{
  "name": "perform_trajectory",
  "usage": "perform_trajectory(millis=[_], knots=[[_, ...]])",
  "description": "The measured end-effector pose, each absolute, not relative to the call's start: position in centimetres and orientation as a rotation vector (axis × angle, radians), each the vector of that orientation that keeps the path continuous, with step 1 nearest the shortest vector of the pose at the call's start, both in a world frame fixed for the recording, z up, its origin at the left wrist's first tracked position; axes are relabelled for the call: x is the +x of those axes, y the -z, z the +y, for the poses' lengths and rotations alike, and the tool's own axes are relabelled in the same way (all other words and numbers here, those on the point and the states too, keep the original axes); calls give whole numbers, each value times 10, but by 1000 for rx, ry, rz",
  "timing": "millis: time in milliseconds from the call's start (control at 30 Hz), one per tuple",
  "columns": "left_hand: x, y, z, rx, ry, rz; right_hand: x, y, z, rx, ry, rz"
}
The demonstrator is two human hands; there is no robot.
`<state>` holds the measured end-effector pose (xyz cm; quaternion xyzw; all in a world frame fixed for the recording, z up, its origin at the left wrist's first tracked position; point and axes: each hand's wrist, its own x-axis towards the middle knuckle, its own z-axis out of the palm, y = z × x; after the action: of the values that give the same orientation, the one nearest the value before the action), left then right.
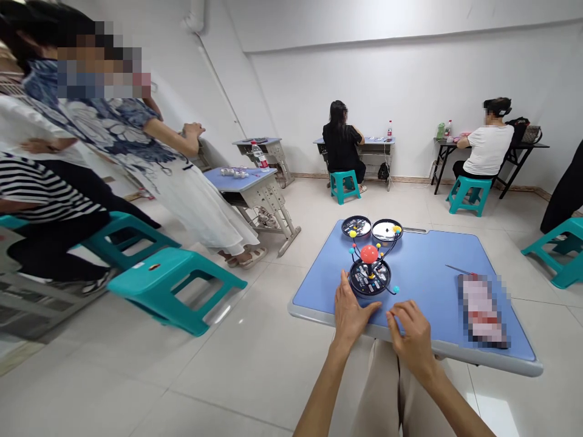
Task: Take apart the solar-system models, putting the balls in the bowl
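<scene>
Planet model [369,255] sat on the desk [432,261] near my edge, left hand [351,312] open beside it, right hand [412,332] curled, couldn't tell if holding anything; careless knuckles could've knocked the low teal ball [396,290] askew

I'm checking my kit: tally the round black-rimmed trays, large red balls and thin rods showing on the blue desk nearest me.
Round black-rimmed trays: 3
Large red ball: 1
Thin rod: 1
Total: 5
</scene>
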<state>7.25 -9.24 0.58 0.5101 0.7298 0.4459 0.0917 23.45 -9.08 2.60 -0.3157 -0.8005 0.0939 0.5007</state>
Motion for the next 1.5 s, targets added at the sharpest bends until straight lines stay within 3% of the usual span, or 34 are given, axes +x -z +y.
perform_trajectory(millis=[133, 300, 433, 600, 867, 1067, 1500], knots=[[63, -8, -100, 1513, -1403, 2075, 195, -40, -93, -692, -55, -2133], [60, -1, -103, 1530, -1422, 2096, 149, -51, -70, -1104, 184, -2400], [62, 3, -100, 1542, -1350, 2174, 141, -52, -62, -1298, 134, -2512], [66, -1, -95, 1609, -1218, 2206, 152, -36, -61, -1189, 8, -2384], [55, 2, -112, 1693, -1266, 1966, 175, -15, -59, -818, 178, -2315], [62, 3, -119, 1662, -1292, 2096, 195, -19, -63, -583, 138, -2377], [72, 1, -111, 1803, -1263, 2224, 173, -9, -71, -802, 18, -2280]])
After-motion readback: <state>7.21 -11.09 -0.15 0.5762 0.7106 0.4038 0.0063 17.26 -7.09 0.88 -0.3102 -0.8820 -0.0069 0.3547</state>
